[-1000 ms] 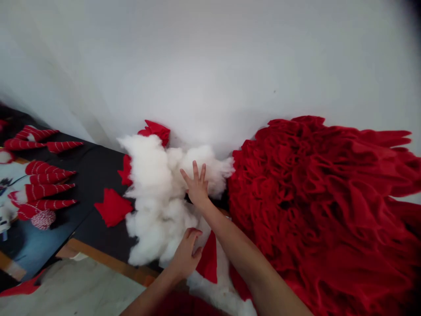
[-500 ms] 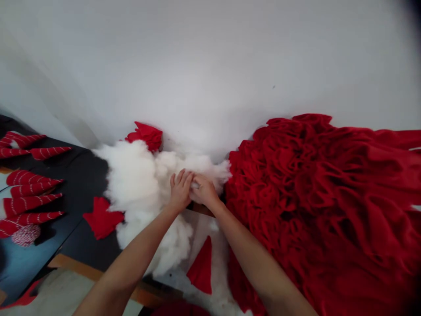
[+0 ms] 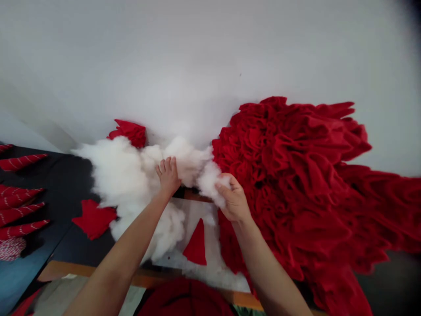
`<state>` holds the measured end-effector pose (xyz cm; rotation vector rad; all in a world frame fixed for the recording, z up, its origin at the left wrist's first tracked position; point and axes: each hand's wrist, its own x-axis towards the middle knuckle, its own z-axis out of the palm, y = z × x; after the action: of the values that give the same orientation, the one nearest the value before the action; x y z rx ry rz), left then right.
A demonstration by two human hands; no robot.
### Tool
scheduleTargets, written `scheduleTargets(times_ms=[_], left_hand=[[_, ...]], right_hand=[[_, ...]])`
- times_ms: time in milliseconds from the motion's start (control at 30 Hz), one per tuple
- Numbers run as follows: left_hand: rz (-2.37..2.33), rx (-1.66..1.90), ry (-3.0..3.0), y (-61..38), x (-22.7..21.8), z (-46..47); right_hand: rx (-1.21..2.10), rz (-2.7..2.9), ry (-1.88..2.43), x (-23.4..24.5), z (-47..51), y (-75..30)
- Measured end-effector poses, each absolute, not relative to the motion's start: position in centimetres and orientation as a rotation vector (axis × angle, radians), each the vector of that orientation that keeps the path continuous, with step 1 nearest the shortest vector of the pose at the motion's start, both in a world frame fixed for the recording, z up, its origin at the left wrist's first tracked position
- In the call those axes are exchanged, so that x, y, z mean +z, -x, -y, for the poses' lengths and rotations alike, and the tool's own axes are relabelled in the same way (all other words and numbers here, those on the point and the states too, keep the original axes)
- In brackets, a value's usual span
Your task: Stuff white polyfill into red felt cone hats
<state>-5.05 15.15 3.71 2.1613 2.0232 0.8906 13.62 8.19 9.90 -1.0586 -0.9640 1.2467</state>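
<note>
A mound of white stuffing (image 3: 131,175) lies on the table against the white wall. My left hand (image 3: 168,175) presses down into it, fingers together on the fluff. My right hand (image 3: 233,202) is closed on a tuft of white stuffing (image 3: 210,182) pulled away from the mound, just left of a big heap of red fleece pieces (image 3: 296,175). A small red fabric cone (image 3: 196,243) lies flat on the table between my forearms.
Red striped cones (image 3: 19,206) lie in rows at the far left on the dark table cover (image 3: 66,175). Loose red fleece pieces (image 3: 94,219) sit beside the stuffing, another (image 3: 130,131) behind it. The wooden table edge (image 3: 98,270) runs near me.
My left hand went from the near table up into the stuffing. Both hands met on the fluff, then my right hand drew a tuft off to the right.
</note>
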Motion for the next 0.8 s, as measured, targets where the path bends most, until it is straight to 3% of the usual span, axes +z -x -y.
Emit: scheduleTargets(times_ms=[167, 267, 433, 567, 800], left_hand=[[-1.502, 1.3, -1.837, 3.1, 6.0, -5.6], [-1.129, 1.097, -1.318, 1.3, 5.0, -0.4], [-1.238, 0.923, -0.884, -0.5, 1.4, 4.4], [-1.153, 0.687, -1.046, 0.7, -1.3, 7.6], [-1.424, 0.384, -1.919, 2.4, -8.1, 7.6]], right_hand=[[1.333, 0.868, 1.085, 8.0, -3.2, -15.6], [1.411, 1.014, 1.115, 5.9, -0.2, -14.9], [1.528, 1.123, 1.215, 2.0, 4.6, -14.5], [1.662, 0.856, 1.348, -1.2, 9.1, -16.4], [1.747, 0.483, 1.436, -4.7, 15.5, -17.9]])
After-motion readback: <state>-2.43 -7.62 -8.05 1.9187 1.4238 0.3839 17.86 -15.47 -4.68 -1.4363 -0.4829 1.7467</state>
